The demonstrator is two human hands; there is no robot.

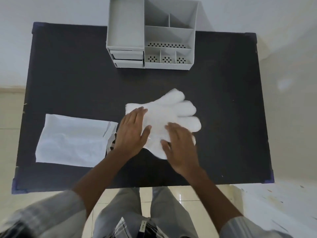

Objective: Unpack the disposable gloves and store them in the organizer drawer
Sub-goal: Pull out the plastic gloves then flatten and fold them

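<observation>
white disposable gloves (171, 114) lying flat in a stack on the dark table (223, 79), glove fingers fanned toward the right. left hand (132, 133) pressed palm-down on the cuff end, fingers (135, 115) straight and close together, thumb spread out to the side, gripping nothing. right hand (180, 145) flat on the near edge of the stack, fingers loosely extended, thumb apart, also just resting, not clamped. torn white packaging (73, 140) lying emptied-looking to the left, just beside the left wrist. grey organizer (151, 35) standing at the far edge, well apart from the gloves, its two small drawers (127, 59) on the front left, apparently closed.
</observation>
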